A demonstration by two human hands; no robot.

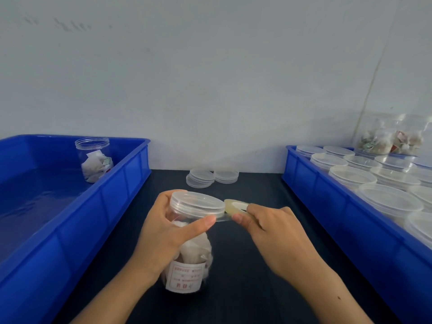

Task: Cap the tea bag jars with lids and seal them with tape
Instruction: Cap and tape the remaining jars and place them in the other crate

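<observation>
A clear plastic jar (191,260) with white tea bags and a white label stands on the dark table, closed by a clear lid (196,204). My left hand (163,232) grips the jar just under the lid, thumb pressing a strip of clear tape against the lid's rim. My right hand (268,228) holds a roll of clear tape (235,205) right beside the lid, the strip running from roll to jar.
A blue bin (70,206) on the left holds one uncapped jar with tea bags (95,159). A blue bin (327,190) on the right is full of lidded jars. Two short stacks of spare lids (211,177) lie at the table's back, by the wall.
</observation>
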